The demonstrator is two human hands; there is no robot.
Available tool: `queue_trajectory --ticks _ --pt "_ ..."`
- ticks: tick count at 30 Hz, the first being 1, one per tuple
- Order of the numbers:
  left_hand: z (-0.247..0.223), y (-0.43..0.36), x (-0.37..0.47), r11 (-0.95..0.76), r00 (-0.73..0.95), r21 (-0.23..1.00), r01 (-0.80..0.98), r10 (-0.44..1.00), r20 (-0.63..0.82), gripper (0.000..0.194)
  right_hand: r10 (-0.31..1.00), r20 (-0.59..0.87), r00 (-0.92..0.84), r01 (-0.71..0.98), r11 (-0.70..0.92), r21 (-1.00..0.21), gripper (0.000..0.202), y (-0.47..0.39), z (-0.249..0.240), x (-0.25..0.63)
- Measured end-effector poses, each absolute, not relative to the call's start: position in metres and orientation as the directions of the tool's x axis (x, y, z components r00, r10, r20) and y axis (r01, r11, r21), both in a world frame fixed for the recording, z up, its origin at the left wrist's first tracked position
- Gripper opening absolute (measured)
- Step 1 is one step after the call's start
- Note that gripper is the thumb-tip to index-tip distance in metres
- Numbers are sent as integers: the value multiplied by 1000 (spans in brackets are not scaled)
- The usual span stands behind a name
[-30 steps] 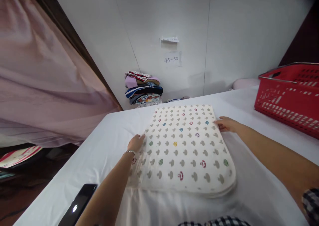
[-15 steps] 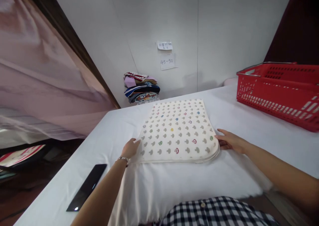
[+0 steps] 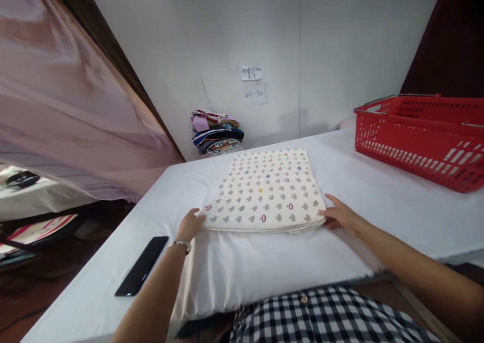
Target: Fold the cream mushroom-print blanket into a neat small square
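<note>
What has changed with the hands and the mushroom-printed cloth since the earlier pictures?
The left hand moved toward the person, to the near left corner of the printed cloth; the right hand did likewise, to the near right corner. Both still touch it. The camera view shifted. The red basket, black device and fabric stack stayed in place.

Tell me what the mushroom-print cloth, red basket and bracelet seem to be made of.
Mushroom-print cloth: matte fabric, perhaps cotton; thin, soft-looking layers show at its near edge.
Red basket: probably smooth molded plastic, going by its even color and slotted walls.
Bracelet: likely polished metal, given its silvery shine.
</note>
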State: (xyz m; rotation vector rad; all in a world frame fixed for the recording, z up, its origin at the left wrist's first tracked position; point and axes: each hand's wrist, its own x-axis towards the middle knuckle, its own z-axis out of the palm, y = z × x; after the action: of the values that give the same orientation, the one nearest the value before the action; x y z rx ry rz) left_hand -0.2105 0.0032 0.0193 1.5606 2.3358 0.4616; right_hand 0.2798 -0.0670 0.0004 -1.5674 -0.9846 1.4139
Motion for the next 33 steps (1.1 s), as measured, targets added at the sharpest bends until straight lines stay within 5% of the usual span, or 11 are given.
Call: queue_trajectory --ticks 5,10,14,19,33 --pt "19 2 -217 375 -351 330 866 927 -132 48 918 -394 53 114 -397 -911 103 -73 -7 281" --pt "10 -4 -217 382 -364 373 846 924 -121 53 923 -383 28 366 -366 -856 101 -52 -4 299" --pt "8 -9 -216 435 -421 452 779 897 -136 59 958 -212 194 484 -281 -829 60 -3 5 318" --pt "7 -17 -209 443 -464 483 755 882 -83 60 925 -193 326 446 -331 -831 13 69 9 321" --pt "3 -27 -200 502 -539 450 739 841 -53 49 872 -201 447 618 -463 -635 14 150 -7 320"
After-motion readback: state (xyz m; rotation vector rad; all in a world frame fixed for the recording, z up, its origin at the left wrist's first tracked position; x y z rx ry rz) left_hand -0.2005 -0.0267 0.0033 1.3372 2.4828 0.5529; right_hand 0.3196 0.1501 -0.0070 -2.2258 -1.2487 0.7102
